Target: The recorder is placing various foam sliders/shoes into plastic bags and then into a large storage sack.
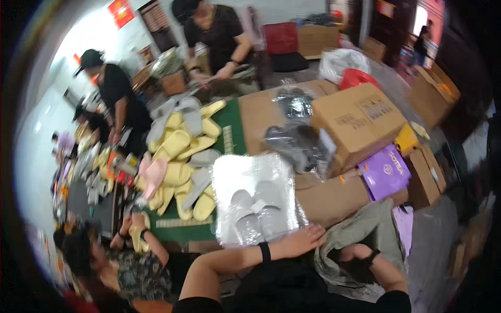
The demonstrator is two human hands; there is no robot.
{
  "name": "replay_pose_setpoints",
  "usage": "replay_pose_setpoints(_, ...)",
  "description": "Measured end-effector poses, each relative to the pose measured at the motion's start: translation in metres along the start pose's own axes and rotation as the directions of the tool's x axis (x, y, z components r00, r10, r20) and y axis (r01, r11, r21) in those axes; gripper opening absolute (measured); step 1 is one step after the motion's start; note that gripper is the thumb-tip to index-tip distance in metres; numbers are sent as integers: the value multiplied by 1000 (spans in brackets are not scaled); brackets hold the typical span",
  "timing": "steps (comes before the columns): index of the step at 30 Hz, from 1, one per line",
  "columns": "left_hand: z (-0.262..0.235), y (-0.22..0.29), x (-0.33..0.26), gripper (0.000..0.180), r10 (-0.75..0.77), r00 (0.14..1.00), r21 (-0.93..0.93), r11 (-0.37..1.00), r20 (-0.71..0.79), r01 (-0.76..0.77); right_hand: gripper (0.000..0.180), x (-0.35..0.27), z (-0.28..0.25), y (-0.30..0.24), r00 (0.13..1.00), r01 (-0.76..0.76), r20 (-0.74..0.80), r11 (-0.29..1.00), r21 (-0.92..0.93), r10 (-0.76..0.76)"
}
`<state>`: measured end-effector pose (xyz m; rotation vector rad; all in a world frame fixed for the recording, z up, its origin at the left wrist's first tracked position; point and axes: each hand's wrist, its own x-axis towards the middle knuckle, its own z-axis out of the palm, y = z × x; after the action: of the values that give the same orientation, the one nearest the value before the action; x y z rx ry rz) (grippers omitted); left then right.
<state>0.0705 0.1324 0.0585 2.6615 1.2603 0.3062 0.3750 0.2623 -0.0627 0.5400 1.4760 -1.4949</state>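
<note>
Left hand (300, 241) is pressing flat, fingers spread, at the near edge of the bagged grey slippers (254, 208); right hand (360, 254) is gripping grey cloth (365, 229) beside them. Better to be keeping the bag flat.

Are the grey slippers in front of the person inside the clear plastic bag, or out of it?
Inside. The grey slippers lie side by side under the shiny film of the clear plastic bag, whose glare covers them. The left hand rests at the bag's near edge.

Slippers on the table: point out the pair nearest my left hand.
The grey foam slippers sealed in the clear shiny plastic bag, just beyond your left hand; the yellow and pink slippers lie loose, farther left.
</note>
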Motion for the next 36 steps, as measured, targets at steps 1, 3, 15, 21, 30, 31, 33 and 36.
replay_pose_setpoints(1,-14,-9,-17,49,-177,984,46,984,39,175,51,-10,-17,-11,999,5,37,1000,-22,-4)
replay_pose_setpoints(3,-29,-29,-61,49,-472,877,124,879,93,460,44,-33,-17,-93,996,94,15,991,-90,-93)
replay_pose_setpoints(15,12,-50,-225,57,-703,711,-142,701,19,698,37,58,23,-327,674,248,-547,850,-466,-496)
replay_pose_setpoints(21,17,-48,-251,65,-684,721,-337,708,-111,620,89,103,38,-356,20,-444,-910,812,-379,-414)
replay_pose_setpoints(30,31,-22,-243,87,-664,748,-119,742,5,660,61,151,50,-300,147,-375,-989,925,-65,-10)
replay_pose_setpoints(31,34,-23,-241,87,-697,717,-115,711,14,693,40,145,46,-299,163,-367,-983,920,-137,-82)
replay_pose_setpoints(33,39,-26,-240,88,-719,695,-191,683,-10,705,29,136,42,-309,32,-118,-970,962,-244,-242)
replay_pose_setpoints(36,38,-31,-238,98,-778,628,-326,600,-27,730,16,111,38,-354,-77,320,-933,877,-357,-351)
